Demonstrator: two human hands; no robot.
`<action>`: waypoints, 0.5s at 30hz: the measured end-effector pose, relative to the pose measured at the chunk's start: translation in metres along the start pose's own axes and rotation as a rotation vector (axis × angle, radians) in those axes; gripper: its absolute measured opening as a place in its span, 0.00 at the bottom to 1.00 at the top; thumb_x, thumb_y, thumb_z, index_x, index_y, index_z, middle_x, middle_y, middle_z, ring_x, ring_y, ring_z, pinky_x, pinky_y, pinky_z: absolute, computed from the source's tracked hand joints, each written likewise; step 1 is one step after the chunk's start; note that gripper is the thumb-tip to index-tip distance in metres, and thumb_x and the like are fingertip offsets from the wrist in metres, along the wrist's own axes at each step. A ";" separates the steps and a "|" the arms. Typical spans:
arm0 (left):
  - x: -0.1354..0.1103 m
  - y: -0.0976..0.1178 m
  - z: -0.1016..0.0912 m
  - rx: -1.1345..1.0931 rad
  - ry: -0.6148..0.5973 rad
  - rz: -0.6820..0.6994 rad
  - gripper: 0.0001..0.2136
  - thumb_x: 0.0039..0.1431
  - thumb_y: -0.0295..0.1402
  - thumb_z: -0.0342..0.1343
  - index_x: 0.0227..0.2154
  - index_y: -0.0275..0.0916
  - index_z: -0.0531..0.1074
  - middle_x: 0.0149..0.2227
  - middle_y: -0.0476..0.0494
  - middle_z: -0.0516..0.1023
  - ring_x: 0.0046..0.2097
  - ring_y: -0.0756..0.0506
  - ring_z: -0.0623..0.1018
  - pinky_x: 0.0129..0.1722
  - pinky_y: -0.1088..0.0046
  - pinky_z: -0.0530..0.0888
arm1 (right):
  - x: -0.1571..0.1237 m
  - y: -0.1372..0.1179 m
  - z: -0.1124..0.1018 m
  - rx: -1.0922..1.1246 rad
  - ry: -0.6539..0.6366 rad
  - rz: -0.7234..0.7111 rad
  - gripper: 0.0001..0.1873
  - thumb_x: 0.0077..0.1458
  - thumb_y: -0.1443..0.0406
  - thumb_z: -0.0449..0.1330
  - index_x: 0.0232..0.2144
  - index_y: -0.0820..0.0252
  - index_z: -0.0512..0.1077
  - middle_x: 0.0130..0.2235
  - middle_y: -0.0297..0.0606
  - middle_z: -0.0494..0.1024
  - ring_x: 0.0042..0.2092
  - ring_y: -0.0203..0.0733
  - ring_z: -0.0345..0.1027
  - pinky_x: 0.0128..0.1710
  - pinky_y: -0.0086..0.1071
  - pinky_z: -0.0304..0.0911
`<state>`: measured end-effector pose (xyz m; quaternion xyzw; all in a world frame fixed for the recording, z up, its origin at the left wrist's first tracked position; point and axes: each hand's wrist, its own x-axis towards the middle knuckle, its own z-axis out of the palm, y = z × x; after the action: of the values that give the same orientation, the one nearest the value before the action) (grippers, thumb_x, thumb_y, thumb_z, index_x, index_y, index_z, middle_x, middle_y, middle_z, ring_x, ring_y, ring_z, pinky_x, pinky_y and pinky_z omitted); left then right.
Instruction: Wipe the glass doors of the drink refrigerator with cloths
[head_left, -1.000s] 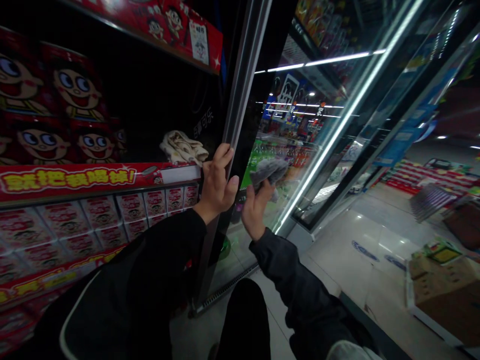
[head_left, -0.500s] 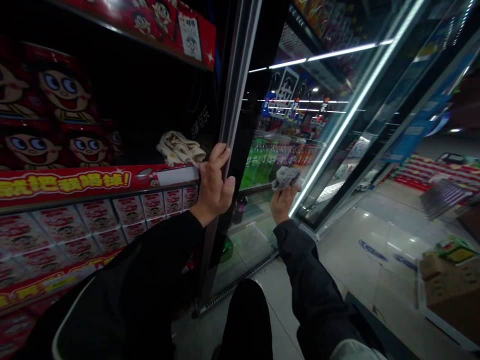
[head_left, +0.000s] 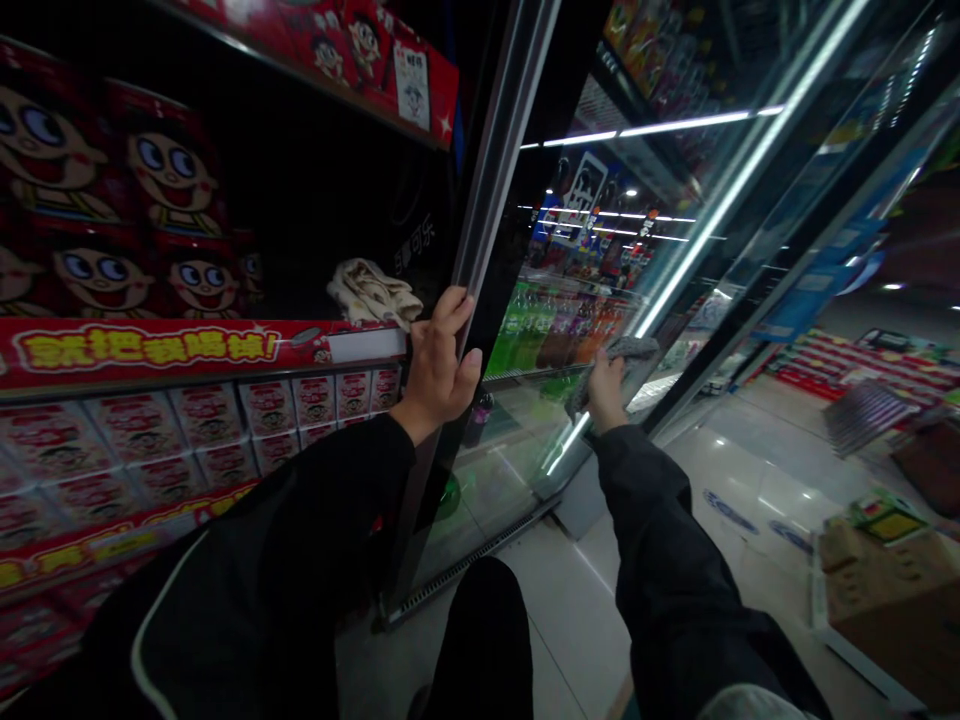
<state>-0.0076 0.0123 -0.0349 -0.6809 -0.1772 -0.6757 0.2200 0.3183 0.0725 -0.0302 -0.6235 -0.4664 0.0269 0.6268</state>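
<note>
My left hand (head_left: 439, 375) is closed round the metal-framed edge of an open glass cooler door (head_left: 499, 170), with its thumb on the right. My right hand (head_left: 606, 390) presses a grey cloth (head_left: 634, 348) flat against the door's glass. The cloth shows on both sides of the fingers. Just left of my left hand, a crumpled off-white patterned cloth (head_left: 375, 290) lies at the end of the shelf. Reflections of lights and bottles cover the glass.
Red cartoon-face packs (head_left: 172, 180) stand on the left shelf above a red price strip (head_left: 142, 348). Rows of small boxes (head_left: 206, 415) fill the shelf below. A cardboard box (head_left: 885, 590) sits on the floor at the right. My knee (head_left: 491, 620) is near the door's bottom edge.
My right hand has moved to the right across the glass with the grey cloth, which is now spread wider. My left hand keeps its hold on the door edge. The view has shifted slightly.
</note>
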 end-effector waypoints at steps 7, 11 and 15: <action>-0.001 -0.002 0.001 0.009 0.015 0.009 0.28 0.82 0.50 0.40 0.77 0.43 0.54 0.76 0.31 0.67 0.76 0.35 0.71 0.70 0.56 0.68 | -0.208 -0.025 0.079 0.097 -0.073 -0.141 0.30 0.76 0.51 0.49 0.69 0.61 0.64 0.74 0.58 0.65 0.80 0.59 0.51 0.79 0.65 0.52; -0.001 -0.007 -0.001 0.009 -0.023 0.025 0.29 0.82 0.50 0.39 0.78 0.45 0.52 0.77 0.32 0.65 0.76 0.35 0.71 0.71 0.55 0.68 | -0.290 -0.001 0.110 0.116 -0.099 -0.549 0.22 0.74 0.58 0.53 0.65 0.54 0.69 0.75 0.55 0.63 0.80 0.59 0.50 0.75 0.69 0.58; -0.002 -0.011 -0.002 0.011 -0.048 0.036 0.30 0.82 0.52 0.38 0.79 0.47 0.49 0.77 0.33 0.64 0.77 0.33 0.70 0.74 0.50 0.67 | -0.272 0.035 0.114 0.110 -0.100 -0.747 0.17 0.71 0.64 0.55 0.58 0.50 0.74 0.75 0.50 0.65 0.80 0.57 0.52 0.74 0.68 0.63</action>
<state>-0.0149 0.0203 -0.0360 -0.6988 -0.1740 -0.6540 0.2316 0.1140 -0.0008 -0.2327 -0.3738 -0.6894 -0.1480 0.6026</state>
